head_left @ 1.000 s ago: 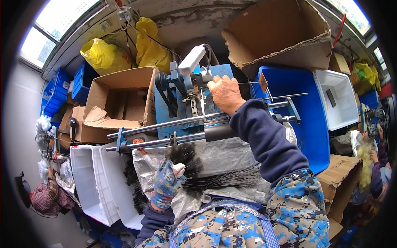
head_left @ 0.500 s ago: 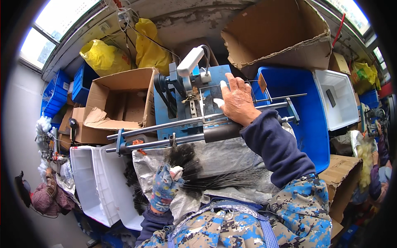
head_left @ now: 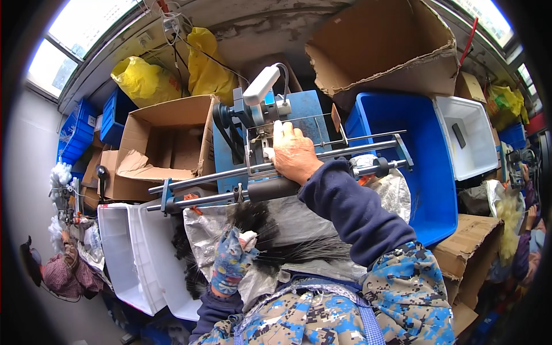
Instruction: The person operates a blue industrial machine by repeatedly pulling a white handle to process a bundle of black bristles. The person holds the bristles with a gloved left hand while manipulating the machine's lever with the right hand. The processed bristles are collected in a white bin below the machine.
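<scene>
My left hand (head_left: 232, 263), in a worn, patterned blue glove, is closed low over my lap. Long black bristles (head_left: 305, 251) fan out to the right from beside its fingertips; exactly how the fingers hold them is partly hidden. With white wrapping on some fingertips, my right hand (head_left: 294, 155) grips the sliding carriage (head_left: 269, 188) of a bench machine. The carriage has a thin wire frame and a dark roller-like sleeve, and sits on two metal rails (head_left: 339, 152). Just beyond my fingers is the white-topped machine head (head_left: 262, 85) on a blue base plate (head_left: 307, 106).
A grey sheet (head_left: 204, 236) with dark bristles covers my lap. Left are white tubs (head_left: 123, 253) and an open carton (head_left: 167, 138); right, a blue bin (head_left: 422, 172) and a white tub (head_left: 468, 138). A large carton (head_left: 379, 46) stands behind. Other people work at both sides.
My right hand and the carriage with its wire frame have slid left along the rails, toward the machine head. My left hand has barely moved.
</scene>
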A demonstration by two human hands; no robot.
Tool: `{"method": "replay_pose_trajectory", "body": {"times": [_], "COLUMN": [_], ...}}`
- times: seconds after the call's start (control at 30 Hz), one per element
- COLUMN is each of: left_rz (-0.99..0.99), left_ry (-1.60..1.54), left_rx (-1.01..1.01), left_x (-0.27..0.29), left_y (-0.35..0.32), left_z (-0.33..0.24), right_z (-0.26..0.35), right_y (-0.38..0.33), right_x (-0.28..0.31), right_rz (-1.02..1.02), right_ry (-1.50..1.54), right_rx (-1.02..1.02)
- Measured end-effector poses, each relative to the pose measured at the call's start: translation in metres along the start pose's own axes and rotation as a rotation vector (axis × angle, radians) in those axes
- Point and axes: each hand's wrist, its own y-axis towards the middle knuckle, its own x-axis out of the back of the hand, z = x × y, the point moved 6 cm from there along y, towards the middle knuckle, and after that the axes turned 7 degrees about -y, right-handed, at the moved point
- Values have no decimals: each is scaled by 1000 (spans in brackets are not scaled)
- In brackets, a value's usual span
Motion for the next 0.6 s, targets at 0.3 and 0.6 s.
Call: {"method": "replay_pose_trajectory", "body": {"times": [0.3,0.6], "left_rz": [-18,-91], "left_ry": [-41,-231], "left_rx": [149,172], "left_x": [2,-2], "left_y": [-8,11], "left_z": [18,5], "right_z": [-38,-88], "right_y": [-11,14], "right_x": [12,26], "right_rz": [6,62], "right_ry": [-99,-392], "right_rx": [79,71]}}
